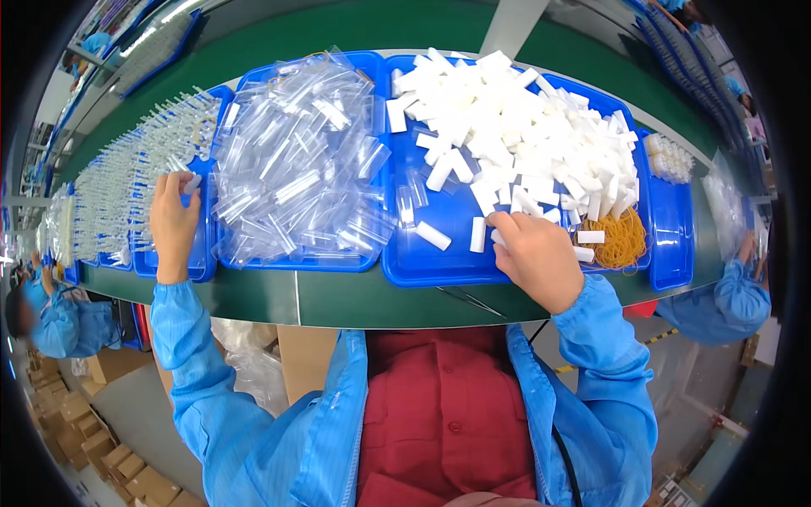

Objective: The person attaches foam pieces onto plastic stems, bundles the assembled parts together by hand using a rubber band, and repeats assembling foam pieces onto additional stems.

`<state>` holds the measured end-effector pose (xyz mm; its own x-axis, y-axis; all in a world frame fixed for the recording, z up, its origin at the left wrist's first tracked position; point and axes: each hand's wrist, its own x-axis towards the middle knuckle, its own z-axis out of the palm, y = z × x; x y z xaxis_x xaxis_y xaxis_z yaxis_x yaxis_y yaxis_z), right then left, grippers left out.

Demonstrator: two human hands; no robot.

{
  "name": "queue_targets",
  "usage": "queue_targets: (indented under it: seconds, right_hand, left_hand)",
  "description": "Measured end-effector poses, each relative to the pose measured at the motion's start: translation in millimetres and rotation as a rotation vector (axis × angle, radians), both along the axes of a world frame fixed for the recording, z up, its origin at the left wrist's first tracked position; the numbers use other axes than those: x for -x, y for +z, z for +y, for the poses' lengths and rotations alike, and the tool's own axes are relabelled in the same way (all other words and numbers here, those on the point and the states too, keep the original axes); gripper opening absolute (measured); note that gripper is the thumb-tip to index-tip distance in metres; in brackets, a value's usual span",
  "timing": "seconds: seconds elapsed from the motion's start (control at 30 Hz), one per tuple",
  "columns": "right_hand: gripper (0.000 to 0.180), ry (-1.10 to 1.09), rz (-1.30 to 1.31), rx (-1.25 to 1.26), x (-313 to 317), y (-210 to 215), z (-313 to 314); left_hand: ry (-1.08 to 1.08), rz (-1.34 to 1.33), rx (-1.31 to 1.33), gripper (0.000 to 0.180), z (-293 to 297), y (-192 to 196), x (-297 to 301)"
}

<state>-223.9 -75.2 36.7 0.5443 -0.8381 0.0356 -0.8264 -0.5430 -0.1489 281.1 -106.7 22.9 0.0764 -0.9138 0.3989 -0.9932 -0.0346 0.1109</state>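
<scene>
My left hand [175,226] is closed at the left tray, thumb and fingers pinching a small translucent whitish piece [193,183]. Beside it, rows of slim clear-and-white parts [139,186] stand in blue trays. My right hand [541,260] reaches over the front of a wide blue tray [414,272], its fingers closed on a short white cylinder [498,239], mostly hidden by them. A heap of similar white cylinders [515,118] fills that tray's back and right. Several lie loose near my fingers, one white cylinder [433,236] to their left.
Clear plastic sleeves [296,169] overflow the middle blue tray. Yellow rubber bands [615,241] lie right of my right hand. Tweezers [471,299] rest on the green table's [355,304] front edge. A narrow blue tray [672,253] stands farther right. Other people work at both sides.
</scene>
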Motion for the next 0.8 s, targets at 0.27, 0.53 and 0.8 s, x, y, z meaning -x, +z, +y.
queue_targets:
  seconds: [0.27, 0.53, 0.8]
  right_hand:
    - [0.027, -0.369, -1.097, -0.591, 12, -1, -2]
    - [0.032, -0.503, -1.585, -0.735, -5, 0, 7]
    - [0.029, -0.481, -1.808, -0.821, -12, -3, 4]
  left_hand:
    - [0.002, 0.206, 0.045, 0.019, 8, 1, -6]
    - [-0.265, 0.985, 0.212, 0.02, 60, 53, 136]
    - [-0.776, 1.562, -0.412, 0.028, 83, 1, 279]
